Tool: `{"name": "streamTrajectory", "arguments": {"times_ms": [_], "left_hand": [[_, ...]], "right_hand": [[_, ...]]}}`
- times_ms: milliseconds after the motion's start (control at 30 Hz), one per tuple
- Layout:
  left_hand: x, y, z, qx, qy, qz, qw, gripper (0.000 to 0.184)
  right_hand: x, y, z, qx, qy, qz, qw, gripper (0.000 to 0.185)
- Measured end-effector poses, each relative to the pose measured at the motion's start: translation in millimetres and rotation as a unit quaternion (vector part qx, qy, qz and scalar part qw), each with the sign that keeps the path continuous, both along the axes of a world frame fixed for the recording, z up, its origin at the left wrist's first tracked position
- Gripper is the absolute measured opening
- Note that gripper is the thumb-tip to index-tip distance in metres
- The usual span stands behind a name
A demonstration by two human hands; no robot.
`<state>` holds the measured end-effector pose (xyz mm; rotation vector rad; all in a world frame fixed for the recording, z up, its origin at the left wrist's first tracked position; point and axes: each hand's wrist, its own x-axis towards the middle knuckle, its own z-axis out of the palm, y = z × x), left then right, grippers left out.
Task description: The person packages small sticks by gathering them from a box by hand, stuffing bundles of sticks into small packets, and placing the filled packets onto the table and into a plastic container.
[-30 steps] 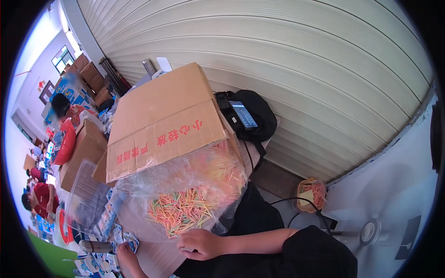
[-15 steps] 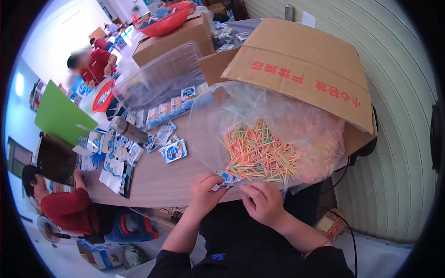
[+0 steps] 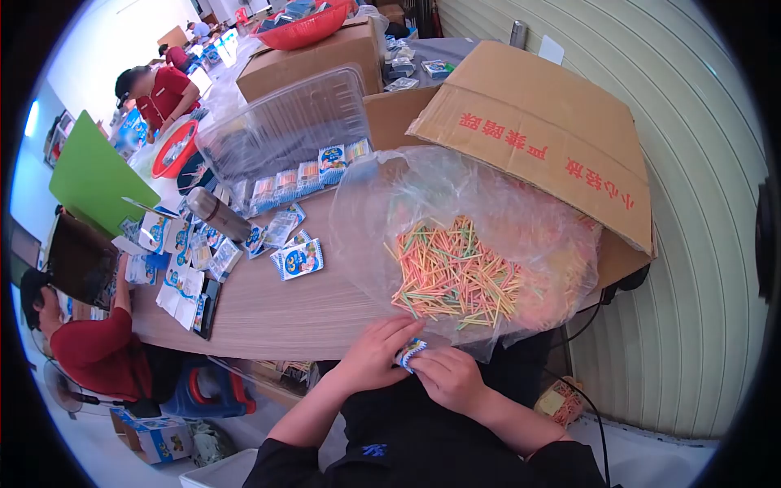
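Between my two hands is a small blue-and-white packet [image 3: 411, 352], held at the table's front edge, close to my body. My left hand [image 3: 378, 351] grips its left side with bent fingers. On its right side the fingers of my right hand [image 3: 452, 377] are closed. Just beyond lies a clear plastic bag [image 3: 366, 236] with its mouth spread open. Thin pastel-coloured sticks [image 3: 460, 272] are heaped in it, pink, yellow and green. Whether the packet is sealed or torn I cannot tell.
The bag comes out of a tipped cardboard box [image 3: 537, 122]. Left of it are loose packets [image 3: 299, 259], a clear plastic tray [image 3: 285, 130] of packets, a metal flask [image 3: 218, 213] and a phone [image 3: 207, 309]. A person in red [image 3: 93, 350] sits at far left.
Both hands have come closer together and nearer my body with the packet. My right hand, earlier pinching near the bag's edge, is now on the packet. The view has shifted slightly.
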<state>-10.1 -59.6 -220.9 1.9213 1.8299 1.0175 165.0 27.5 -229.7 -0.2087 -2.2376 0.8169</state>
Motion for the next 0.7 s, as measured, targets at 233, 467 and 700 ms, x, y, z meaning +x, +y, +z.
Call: {"name": "streamTrajectory", "arguments": {"times_ms": [233, 467, 700], "left_hand": [[25, -10, -13, -0.056, 0.099, 0.024, 0.993, 0.035], [37, -12, -27, -0.04, 0.213, 0.011, 0.976, 0.022], [9, -4, -18, 0.038, 0.146, 0.055, 0.987, 0.022]], "right_hand": [[13, 12, 17, -0.192, -0.178, 0.112, 0.959, 0.026], [5, 36, 12, -0.187, -0.384, 0.24, 0.872, 0.046], [-4, 31, -3, -0.158, -0.354, 0.238, 0.891, 0.043]]}}
